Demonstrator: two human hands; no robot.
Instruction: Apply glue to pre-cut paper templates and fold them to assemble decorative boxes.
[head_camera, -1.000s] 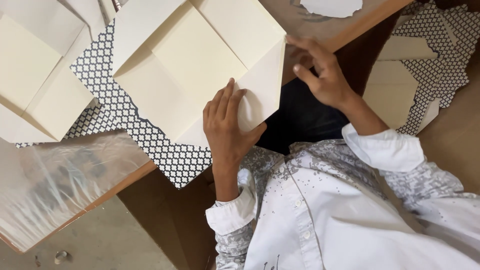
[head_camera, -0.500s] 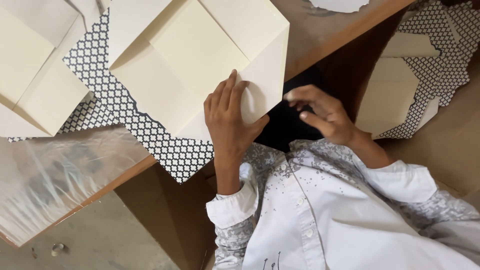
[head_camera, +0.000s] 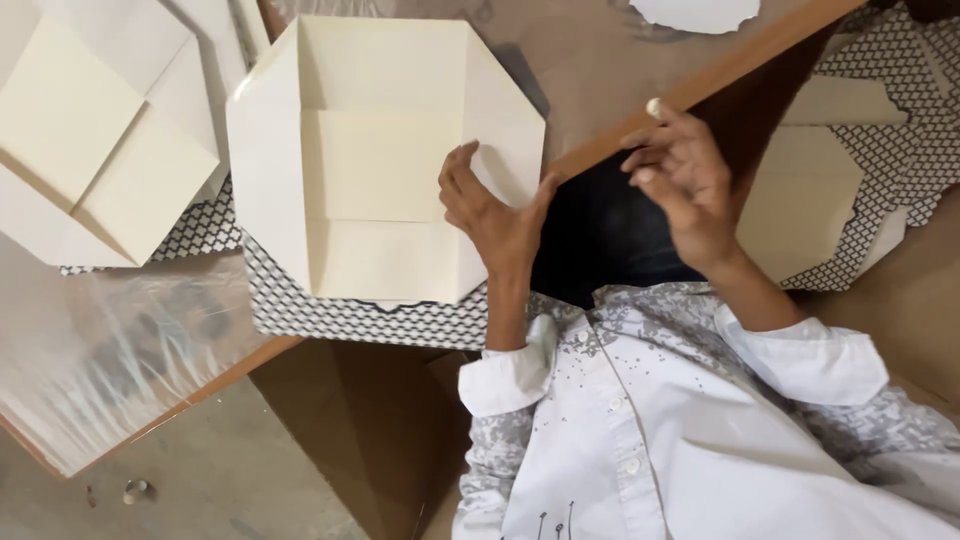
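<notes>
The bench (head_camera: 600, 70) carries the folded cream sheet (head_camera: 380, 160), now squarer to me than before. My left hand (head_camera: 495, 215) presses it, fingers spread. My right hand (head_camera: 685, 185) has lifted clear, fingers loosely curled, apparently empty.

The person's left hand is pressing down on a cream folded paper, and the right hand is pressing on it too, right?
Not quite. In the head view the left hand does press on the cream folded paper, but the right hand is lifted off it, hanging in the air past the table edge.
</notes>
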